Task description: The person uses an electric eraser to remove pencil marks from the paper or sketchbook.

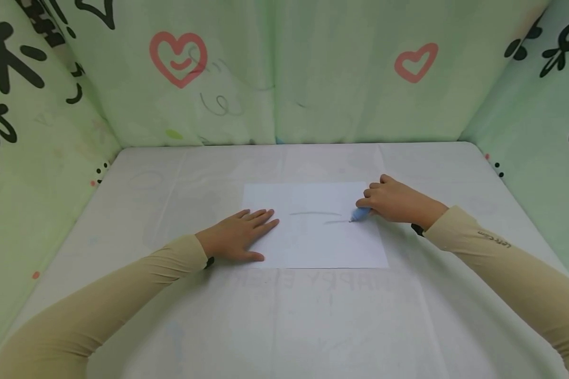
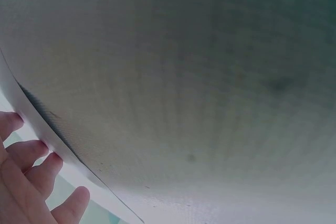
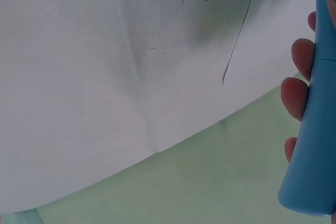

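A white sheet of paper (image 1: 308,247) lies on the table, bearing two faint horizontal strokes. My left hand (image 1: 239,235) rests on its left part, fingers spread and fairly straight; the left wrist view catches those fingers (image 2: 42,174) at its lower left corner. At the paper's right side, my right hand (image 1: 395,200) grips a thick blue pen (image 1: 360,213). Its narrow tip meets the paper at the right end of the lower stroke. The smooth, rounded body of the pen (image 3: 315,145) shows up close in the right wrist view, fingers wrapped around it.
A white, creased cover (image 1: 208,316) spreads over the table, with faint mirrored lettering in front of the paper. Green curtains (image 1: 332,95) with hearts and black drawings stand behind and at both sides.
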Motion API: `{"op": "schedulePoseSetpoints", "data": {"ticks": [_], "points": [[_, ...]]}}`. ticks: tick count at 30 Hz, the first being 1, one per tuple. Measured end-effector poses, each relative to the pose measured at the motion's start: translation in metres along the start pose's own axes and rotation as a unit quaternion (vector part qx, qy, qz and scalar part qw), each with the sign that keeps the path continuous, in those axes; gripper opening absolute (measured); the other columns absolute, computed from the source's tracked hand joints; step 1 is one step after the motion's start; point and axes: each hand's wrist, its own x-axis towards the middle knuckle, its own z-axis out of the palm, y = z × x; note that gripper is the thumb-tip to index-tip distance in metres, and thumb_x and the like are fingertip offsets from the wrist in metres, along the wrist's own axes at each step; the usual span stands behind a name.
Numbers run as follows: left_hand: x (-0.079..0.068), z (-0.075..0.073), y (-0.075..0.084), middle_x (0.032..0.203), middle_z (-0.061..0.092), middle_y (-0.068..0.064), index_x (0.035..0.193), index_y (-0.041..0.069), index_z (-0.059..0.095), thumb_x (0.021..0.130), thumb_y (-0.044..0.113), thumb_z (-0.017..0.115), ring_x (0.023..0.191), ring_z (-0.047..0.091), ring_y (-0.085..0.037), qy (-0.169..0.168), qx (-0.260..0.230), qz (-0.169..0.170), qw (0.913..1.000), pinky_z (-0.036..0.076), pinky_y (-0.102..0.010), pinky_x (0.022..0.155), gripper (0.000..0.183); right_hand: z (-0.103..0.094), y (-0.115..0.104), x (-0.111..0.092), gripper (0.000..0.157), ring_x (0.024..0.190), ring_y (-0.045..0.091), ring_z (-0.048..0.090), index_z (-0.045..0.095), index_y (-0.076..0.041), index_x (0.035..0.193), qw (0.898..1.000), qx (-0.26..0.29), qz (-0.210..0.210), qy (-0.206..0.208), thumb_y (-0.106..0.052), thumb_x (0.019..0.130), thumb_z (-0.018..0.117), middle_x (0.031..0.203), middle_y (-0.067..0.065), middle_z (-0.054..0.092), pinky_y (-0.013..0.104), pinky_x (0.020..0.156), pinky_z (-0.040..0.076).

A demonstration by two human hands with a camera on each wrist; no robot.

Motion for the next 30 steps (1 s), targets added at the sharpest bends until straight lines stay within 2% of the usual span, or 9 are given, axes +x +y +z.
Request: {"op": "schedulePoseSetpoints", "data": {"ticks": [30], "points": [[-0.0010, -0.0015, 0.0013, 0.159, 0.011, -0.012, 0.152, 0.014, 0.011, 0.091, 0.058, 0.047, 0.147, 0.014, -0.028, -0.003, -0.003, -0.001, 1.0000, 0.017, -0.050, 0.117, 0.084, -0.0019, -0.0012, 0.0014, 0.026, 0.067, 0.018, 0.051, 0.060, -0.016, 0.084, 1.000, 0.004, -0.005, 0.007, -0.017, 0.069, 0.081, 0.069, 0.000, 0.056, 0.030, 0.063, 0.030]]}}
